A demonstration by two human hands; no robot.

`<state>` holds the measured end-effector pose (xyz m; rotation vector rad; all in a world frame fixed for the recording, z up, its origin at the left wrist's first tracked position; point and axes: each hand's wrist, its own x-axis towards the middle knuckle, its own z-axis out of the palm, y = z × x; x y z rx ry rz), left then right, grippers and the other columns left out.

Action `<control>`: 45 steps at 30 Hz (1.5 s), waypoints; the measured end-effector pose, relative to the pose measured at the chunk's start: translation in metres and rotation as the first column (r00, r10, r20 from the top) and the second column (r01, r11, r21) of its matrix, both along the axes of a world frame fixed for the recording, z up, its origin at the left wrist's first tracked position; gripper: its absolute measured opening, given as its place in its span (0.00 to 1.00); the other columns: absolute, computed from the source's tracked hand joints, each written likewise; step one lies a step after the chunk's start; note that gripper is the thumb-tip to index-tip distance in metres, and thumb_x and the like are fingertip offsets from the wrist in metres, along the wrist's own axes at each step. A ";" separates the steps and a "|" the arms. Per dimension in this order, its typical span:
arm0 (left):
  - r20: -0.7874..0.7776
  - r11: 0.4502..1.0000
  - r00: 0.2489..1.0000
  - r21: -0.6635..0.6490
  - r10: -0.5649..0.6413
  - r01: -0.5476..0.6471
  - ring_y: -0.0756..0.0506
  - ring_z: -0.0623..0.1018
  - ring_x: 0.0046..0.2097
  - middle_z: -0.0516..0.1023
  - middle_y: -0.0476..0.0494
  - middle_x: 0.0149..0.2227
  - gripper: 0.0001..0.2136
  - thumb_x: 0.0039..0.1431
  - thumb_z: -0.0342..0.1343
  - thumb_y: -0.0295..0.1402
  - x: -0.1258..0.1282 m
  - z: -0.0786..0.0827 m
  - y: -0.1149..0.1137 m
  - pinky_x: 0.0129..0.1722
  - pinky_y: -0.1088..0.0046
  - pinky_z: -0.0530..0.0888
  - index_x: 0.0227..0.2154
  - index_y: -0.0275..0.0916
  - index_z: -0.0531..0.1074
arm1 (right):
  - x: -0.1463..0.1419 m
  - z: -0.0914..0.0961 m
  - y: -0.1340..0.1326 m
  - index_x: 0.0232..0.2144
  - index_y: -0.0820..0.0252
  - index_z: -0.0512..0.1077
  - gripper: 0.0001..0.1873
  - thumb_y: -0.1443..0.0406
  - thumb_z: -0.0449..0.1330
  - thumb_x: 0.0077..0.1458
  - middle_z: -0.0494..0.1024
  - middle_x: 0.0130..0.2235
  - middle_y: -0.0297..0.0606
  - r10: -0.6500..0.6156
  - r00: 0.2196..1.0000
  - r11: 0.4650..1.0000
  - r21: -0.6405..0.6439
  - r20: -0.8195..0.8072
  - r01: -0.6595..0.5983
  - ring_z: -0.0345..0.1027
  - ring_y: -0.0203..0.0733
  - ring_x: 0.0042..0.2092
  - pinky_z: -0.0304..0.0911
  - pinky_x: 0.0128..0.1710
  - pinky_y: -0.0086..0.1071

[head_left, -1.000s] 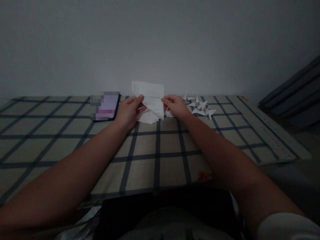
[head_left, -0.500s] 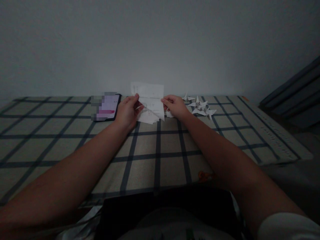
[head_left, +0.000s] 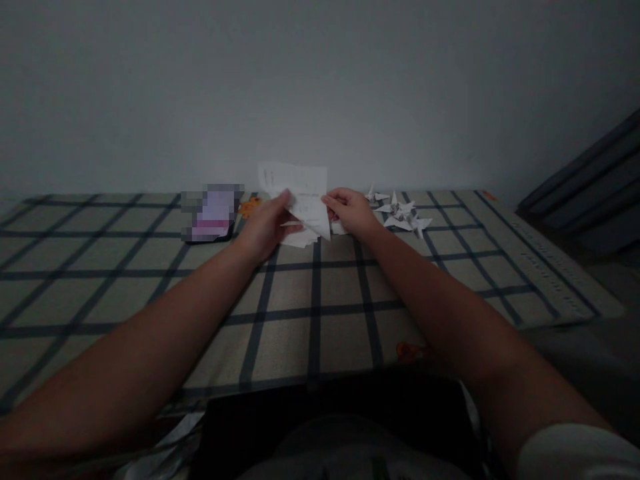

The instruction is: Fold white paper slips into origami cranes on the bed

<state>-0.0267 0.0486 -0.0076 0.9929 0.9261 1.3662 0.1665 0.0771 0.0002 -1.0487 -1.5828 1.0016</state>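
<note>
Left hand [head_left: 264, 227] and right hand [head_left: 353, 212] far forward, each in pinching grip.

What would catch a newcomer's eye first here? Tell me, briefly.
First comes the sheet of paper, pale in the dim room, pinched between the left hand and the right hand at the far side of the checked cloth. Just right of the right hand lies a cluster of small folded paper birds. Left of the left hand lies a phone with a lit screen.
</note>
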 end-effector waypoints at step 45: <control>-0.245 0.998 0.969 0.031 -0.042 0.051 0.45 0.82 0.27 0.85 0.36 0.32 0.15 0.43 0.74 0.37 0.002 -0.015 -0.002 0.27 0.74 0.81 0.30 0.33 0.81 | 0.000 -0.005 -0.002 0.29 0.63 0.77 0.11 0.60 0.65 0.58 0.76 0.25 0.33 0.153 0.986 0.987 0.035 0.070 -0.155 0.68 0.33 0.29 0.62 0.31 0.27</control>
